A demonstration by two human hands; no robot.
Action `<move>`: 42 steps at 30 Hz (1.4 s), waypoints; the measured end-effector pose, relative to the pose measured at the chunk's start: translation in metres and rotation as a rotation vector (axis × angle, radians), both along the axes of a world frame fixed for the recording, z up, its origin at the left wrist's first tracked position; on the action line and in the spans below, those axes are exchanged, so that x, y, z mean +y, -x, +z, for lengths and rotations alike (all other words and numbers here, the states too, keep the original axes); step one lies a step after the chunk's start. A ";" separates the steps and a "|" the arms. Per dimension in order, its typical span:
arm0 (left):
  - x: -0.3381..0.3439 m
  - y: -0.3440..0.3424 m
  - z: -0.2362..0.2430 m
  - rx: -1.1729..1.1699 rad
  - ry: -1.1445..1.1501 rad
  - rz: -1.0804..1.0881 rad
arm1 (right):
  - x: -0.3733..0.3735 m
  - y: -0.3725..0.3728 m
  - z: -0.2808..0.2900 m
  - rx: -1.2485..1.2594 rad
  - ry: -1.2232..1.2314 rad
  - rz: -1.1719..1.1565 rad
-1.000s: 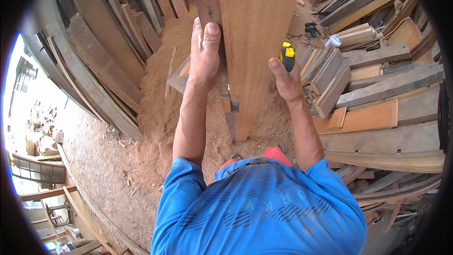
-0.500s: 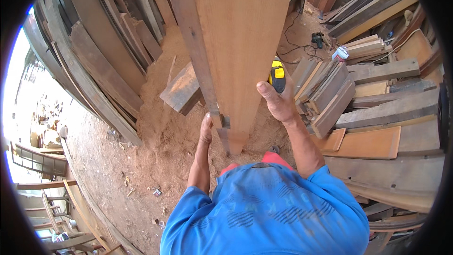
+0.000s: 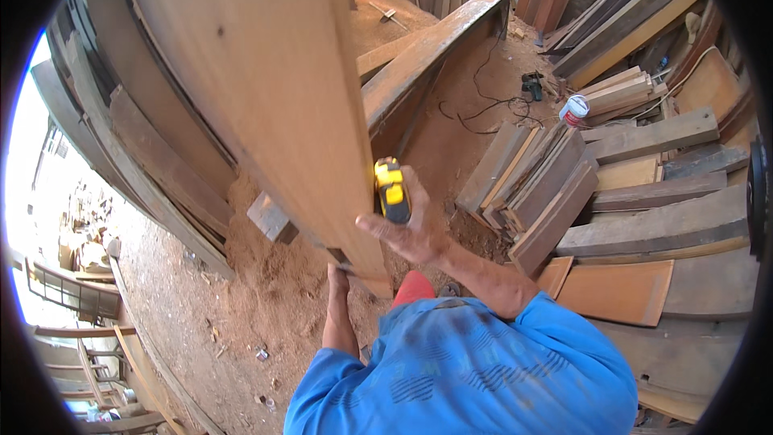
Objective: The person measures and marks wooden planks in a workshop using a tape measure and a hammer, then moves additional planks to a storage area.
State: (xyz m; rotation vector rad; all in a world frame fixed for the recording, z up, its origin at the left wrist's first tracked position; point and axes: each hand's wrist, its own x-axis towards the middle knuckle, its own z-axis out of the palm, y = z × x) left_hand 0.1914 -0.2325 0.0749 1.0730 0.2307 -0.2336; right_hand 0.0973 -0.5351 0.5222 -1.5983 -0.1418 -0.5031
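The left hand grips the plank's lower end, while the right hand's fingers clasp a yellow tape measure against its edge.

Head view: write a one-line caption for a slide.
Left hand grips the lower end of a wide wooden plank while the right hand holds a yellow tape measure beside it, above sawdust.

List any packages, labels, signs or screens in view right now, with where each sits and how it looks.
Small round white tub with a red band: on the sawdust floor at upper right, beside the stacked wooden boards; print too small to tell.
Yellow and black tape measure case: in the right hand, against the wide upright wooden plank; no label discernible.
No signs or screens.
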 end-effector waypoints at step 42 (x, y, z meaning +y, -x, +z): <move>-0.181 -0.204 0.020 0.588 -0.432 -0.198 | -0.261 -0.407 -0.173 0.430 -0.689 -0.136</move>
